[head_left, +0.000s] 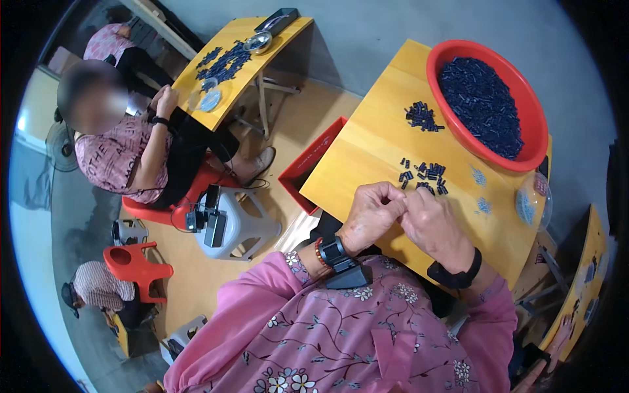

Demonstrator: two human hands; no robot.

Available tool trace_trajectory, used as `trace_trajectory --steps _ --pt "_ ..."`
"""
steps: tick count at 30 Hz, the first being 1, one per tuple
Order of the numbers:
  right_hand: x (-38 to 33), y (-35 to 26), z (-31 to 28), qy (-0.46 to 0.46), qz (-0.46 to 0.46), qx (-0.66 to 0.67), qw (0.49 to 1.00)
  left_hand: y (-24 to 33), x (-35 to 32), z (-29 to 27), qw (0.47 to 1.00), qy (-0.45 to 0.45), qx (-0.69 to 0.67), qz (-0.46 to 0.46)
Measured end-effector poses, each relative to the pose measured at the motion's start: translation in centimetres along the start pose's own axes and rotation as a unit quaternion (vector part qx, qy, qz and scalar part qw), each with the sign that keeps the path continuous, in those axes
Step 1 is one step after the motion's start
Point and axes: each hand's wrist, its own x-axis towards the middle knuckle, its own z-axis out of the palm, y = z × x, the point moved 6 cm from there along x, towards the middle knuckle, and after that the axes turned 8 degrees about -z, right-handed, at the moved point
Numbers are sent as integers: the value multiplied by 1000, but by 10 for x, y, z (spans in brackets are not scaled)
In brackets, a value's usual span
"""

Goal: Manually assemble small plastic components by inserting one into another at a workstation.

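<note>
My left hand (375,216) and my right hand (432,226) meet above the near edge of the yellow table (367,131). Both are closed, with thumbs and fingertips pinched together; whatever lies between them is hidden or too small to make out. Just beyond my fingers is a loose group of small black cylindrical pieces (430,171). A second small heap of black pieces (423,116) lies farther back. To the right of my hands are two little clusters of thin pale-blue pieces, a farther cluster (479,177) and a nearer cluster (483,205).
A big red basin (536,159) full of black pieces occupies the far right of the table. Beside it stands a clear bowl (526,208) with pale-blue pieces. A red box (313,160) is left of the table. A seated person (124,150) works at another yellow table (278,42).
</note>
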Motion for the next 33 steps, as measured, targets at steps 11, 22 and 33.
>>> trace_trajectory --steps 11,22,33 --pt "-4 8 -3 83 27 46 995 5 6 7 997 -46 -62 -3" --pt "-65 18 1 102 159 163 968 -2 11 -45 967 -66 -243 -26" --pt "-102 25 36 122 280 230 924 0 15 -89 967 3 -252 23"
